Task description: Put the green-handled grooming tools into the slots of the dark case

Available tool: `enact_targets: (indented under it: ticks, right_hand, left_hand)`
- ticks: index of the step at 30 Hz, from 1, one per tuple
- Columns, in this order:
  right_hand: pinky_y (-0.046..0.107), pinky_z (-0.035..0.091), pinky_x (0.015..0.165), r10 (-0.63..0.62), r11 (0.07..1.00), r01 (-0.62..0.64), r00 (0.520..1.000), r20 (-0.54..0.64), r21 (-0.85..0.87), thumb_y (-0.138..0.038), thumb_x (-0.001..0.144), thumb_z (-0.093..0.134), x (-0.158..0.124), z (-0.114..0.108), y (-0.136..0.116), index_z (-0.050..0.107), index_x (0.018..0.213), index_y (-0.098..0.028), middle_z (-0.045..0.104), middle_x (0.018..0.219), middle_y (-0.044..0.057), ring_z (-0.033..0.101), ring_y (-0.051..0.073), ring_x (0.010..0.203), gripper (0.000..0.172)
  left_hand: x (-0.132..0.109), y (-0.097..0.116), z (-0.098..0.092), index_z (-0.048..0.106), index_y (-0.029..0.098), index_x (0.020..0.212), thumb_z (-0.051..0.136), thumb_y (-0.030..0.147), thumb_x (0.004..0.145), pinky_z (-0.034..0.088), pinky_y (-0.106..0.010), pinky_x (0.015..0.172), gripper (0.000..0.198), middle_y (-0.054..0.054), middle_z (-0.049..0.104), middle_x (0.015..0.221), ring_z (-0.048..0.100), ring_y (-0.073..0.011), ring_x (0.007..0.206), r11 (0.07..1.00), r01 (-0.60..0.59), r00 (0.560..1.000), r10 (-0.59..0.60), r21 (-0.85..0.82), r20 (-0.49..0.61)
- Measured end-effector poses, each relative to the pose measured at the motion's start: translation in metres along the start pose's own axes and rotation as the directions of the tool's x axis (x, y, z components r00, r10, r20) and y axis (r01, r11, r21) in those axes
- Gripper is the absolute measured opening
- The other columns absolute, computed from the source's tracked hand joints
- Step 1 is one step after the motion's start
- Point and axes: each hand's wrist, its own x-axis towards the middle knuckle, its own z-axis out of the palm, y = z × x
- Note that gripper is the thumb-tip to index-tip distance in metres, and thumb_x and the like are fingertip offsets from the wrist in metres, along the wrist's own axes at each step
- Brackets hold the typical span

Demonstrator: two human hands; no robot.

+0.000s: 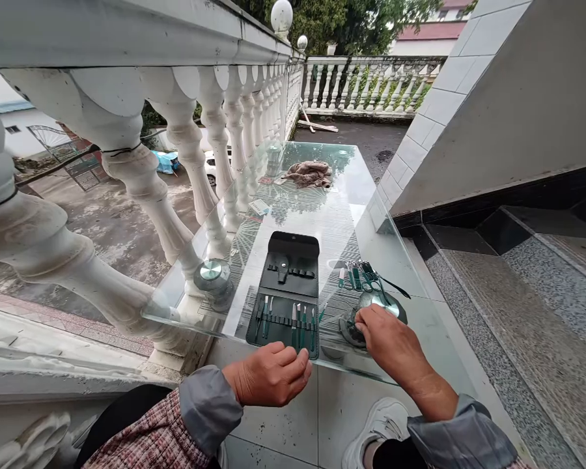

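Note:
A black manicure case [290, 303] lies unfolded on the glass table, with several slim green-and-silver tools [303, 319] in the loops of its lower panel. Loops in its upper part hold nothing. Just in front of the case's near edge, my left hand [273, 374] is closed with curled fingers; whatever may be in them is hidden. To the right of the case, my right hand [390, 339] pinches thumb and forefinger together over the table; anything between them is too small to name. Beyond it lies a group of nail clippers [364, 275] and other green-handled tools, scissors among them.
The glass table [385, 241] has round metal caps [212, 270] over its legs. A crumpled brown cloth [308, 174] and a small card [259, 207] lie farther back. A white balustrade [185, 143] runs along the left; stone steps [498, 293] rise on the right.

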Motion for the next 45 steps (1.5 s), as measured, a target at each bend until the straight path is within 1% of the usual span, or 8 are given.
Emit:
enact_targets:
  ticks: [8,21,27,32,36,39,42,45]
  right_hand:
    - [0.028,0.022,0.052,-0.049,0.997,0.047,0.999,-0.018,-0.058,-0.016,0.087,0.040,-0.003,0.009,0.001,0.049,0.073,-0.020,0.050,0.077,0.004,0.044,0.017,0.070,0.017]
    - [0.027,0.025,0.052,-0.174,0.983,0.156,0.965,-0.197,-0.101,-0.009,0.084,0.038,-0.009,0.027,-0.011,0.043,0.069,-0.021,0.045,0.068,0.002,0.042,0.015,0.061,0.019]
    - [0.026,0.033,0.055,-0.225,0.971,0.234,0.961,-0.161,0.042,-0.012,0.085,0.034,-0.011,0.030,-0.019,0.052,0.087,-0.020,0.055,0.079,0.004,0.051,0.017,0.070,0.020]
    - [0.030,0.040,0.063,-0.106,0.956,0.138,0.986,-0.132,0.258,-0.024,0.087,0.031,-0.001,0.025,-0.017,0.057,0.098,-0.019,0.061,0.089,0.008,0.056,0.021,0.080,0.029]
    - [0.031,0.043,0.068,0.013,0.815,0.013,0.999,-0.041,0.580,-0.039,0.082,0.040,0.011,0.007,-0.031,0.060,0.085,-0.019,0.062,0.087,0.007,0.057,0.021,0.081,0.028]
    - [0.028,0.041,0.056,0.050,0.622,-0.136,0.990,0.134,0.771,-0.044,0.078,0.046,0.019,-0.003,-0.051,0.057,0.079,-0.019,0.057,0.066,0.000,0.053,0.016,0.062,0.027]
    - [0.024,0.035,0.046,0.007,0.410,-0.243,0.965,0.264,0.879,-0.046,0.077,0.049,0.028,-0.003,-0.071,0.052,0.075,-0.019,0.043,0.051,-0.006,0.042,0.009,0.044,0.027]
    - [0.022,0.033,0.042,0.009,0.293,-0.258,0.964,0.267,0.921,-0.047,0.072,0.055,0.037,0.002,-0.086,0.051,0.078,-0.018,0.044,0.051,-0.007,0.040,0.007,0.041,0.030]
  left_hand:
    - [0.000,0.001,-0.001,0.062,0.009,0.099,0.049,0.020,0.088,0.041,-0.025,0.052,0.020,-0.013,0.063,0.099,0.053,-0.0130,0.067,1.000,-0.005,1.000,0.005,0.007,0.000]
    - [0.000,0.004,0.001,0.065,0.010,0.092,0.053,0.020,0.085,0.035,-0.025,0.050,0.017,-0.010,0.061,0.094,0.050,-0.0120,0.065,1.000,0.006,0.998,-0.005,0.023,-0.057]
    - [0.000,0.003,0.000,0.065,0.011,0.090,0.053,0.020,0.084,0.033,-0.025,0.049,0.017,-0.010,0.061,0.094,0.049,-0.0120,0.063,0.999,0.006,0.999,-0.004,0.034,-0.053]
    - [0.001,0.003,-0.002,0.066,0.011,0.089,0.052,0.021,0.085,0.034,-0.025,0.050,0.018,-0.010,0.061,0.093,0.049,-0.0125,0.065,0.999,0.009,0.999,-0.007,0.035,-0.039]
    - [0.001,0.004,-0.004,0.066,0.011,0.090,0.051,0.021,0.086,0.035,-0.025,0.051,0.018,-0.011,0.061,0.094,0.050,-0.0129,0.066,0.999,0.006,1.000,-0.005,0.037,-0.016]
    - [0.001,0.004,-0.005,0.066,0.011,0.091,0.051,0.020,0.087,0.035,-0.025,0.051,0.018,-0.011,0.060,0.094,0.050,-0.0127,0.066,0.999,0.000,1.000,0.001,0.039,-0.004]
    - [0.002,0.004,-0.006,0.066,0.011,0.089,0.050,0.019,0.086,0.035,-0.025,0.051,0.018,-0.011,0.060,0.095,0.050,-0.0124,0.065,0.999,0.010,1.000,-0.010,0.034,0.001]
    - [0.001,0.004,-0.007,0.066,0.012,0.089,0.049,0.017,0.086,0.034,-0.025,0.050,0.018,-0.011,0.061,0.096,0.051,-0.0121,0.065,1.000,0.010,1.000,-0.010,0.029,0.008]
